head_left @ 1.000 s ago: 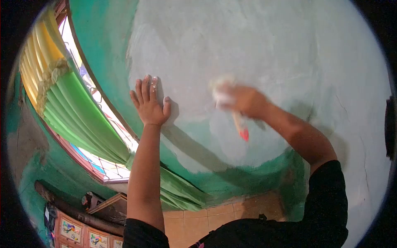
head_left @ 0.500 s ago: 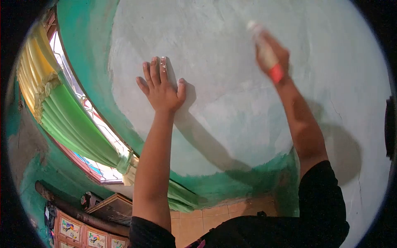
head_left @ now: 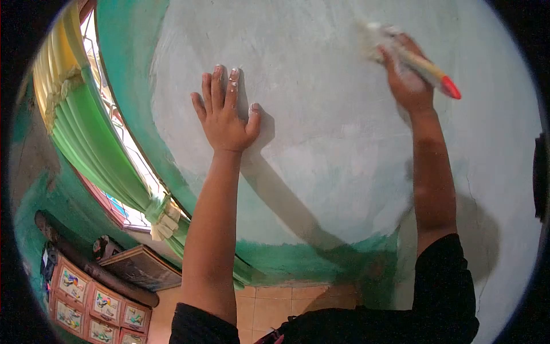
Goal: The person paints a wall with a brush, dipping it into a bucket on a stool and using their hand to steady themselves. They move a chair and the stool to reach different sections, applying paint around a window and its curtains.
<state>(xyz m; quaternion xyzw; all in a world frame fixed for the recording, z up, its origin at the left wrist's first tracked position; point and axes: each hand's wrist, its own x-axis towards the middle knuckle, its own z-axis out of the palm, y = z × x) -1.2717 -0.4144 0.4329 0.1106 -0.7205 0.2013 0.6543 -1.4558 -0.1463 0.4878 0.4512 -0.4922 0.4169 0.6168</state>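
Note:
My left hand (head_left: 229, 117) lies flat against the pale wall (head_left: 321, 149), fingers spread, with white paint on some fingertips. Up at the right, my right hand (head_left: 411, 83) is wrapped round a paint brush (head_left: 427, 66). The brush has a light handle with a red end pointing down to the right. Its whitish bristles, blurred by motion, are at the wall to the left of the hand. Green paint shows around the pale area, on the left and along the bottom.
A barred window (head_left: 109, 86) with a yellow and green curtain (head_left: 91, 137) is on the left. Below stand a drawer cabinet (head_left: 89, 301) with decorated fronts and a framed board (head_left: 143, 268). Tiled floor (head_left: 272, 307) shows at the bottom.
My right hand has moved right and slightly down, and the brush has turned so its red end points right. My left hand stays on the wall. The view has shifted slightly.

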